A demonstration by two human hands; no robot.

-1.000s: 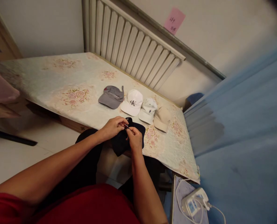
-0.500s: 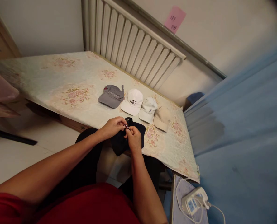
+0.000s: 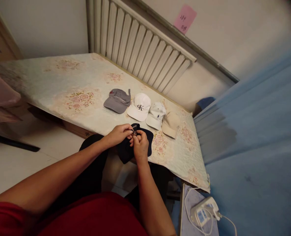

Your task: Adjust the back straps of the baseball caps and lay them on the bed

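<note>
A black cap [image 3: 125, 151] lies across my knees at the bed's front edge, its brim towards the right. Above it, the fingertips of my left hand [image 3: 119, 135] and my right hand [image 3: 140, 146] meet in a pinch. Between them is a small shiny piece at the cap's strap, too small to make out clearly. Both hands are closed on this part of the cap. Beyond it on the bed stand a grey cap [image 3: 117, 101], a white cap with black letters [image 3: 138, 107], a white cap with a small dark logo [image 3: 156, 115] and a beige cap [image 3: 170, 125], in a row.
The bed [image 3: 44, 82] has a flowered cover. Behind it are a radiator [image 3: 140, 46] and a pink note [image 3: 185, 18] on the wall. A blue curtain [image 3: 253, 141] hangs at right. A white power strip [image 3: 204, 213] with cables sits on a small stand at lower right.
The fingers have shifted slightly at the cap's strap, and my right fingers have curled closer to the left. The caps on the bed stay put.
</note>
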